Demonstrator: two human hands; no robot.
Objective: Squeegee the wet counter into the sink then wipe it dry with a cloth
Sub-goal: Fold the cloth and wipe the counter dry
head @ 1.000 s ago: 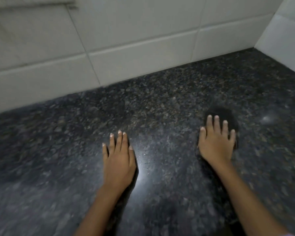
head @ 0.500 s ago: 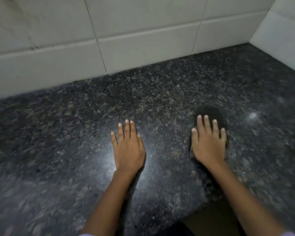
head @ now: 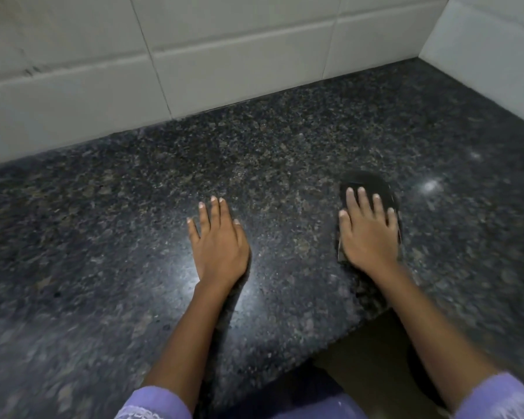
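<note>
The dark speckled granite counter [head: 285, 152] fills the view and shines under the light. My right hand [head: 368, 234] lies flat on a small dark cloth [head: 368, 184], pressing it to the counter; only the cloth's far end and edges show past my fingers. My left hand [head: 218, 240] rests palm down on the bare stone, fingers slightly apart, holding nothing. No squeegee and no sink are in view.
White tiled walls [head: 224, 55] run along the back and meet a side wall [head: 481, 55] in the corner at the upper right. The counter's front edge [head: 330, 349] cuts diagonally at the lower right, with brown floor below it. Purple sleeves show at the bottom.
The view has tilted down and shifted, so the front edge and sleeves now show. Both hands stay flat on the counter, the right one still on the cloth.
</note>
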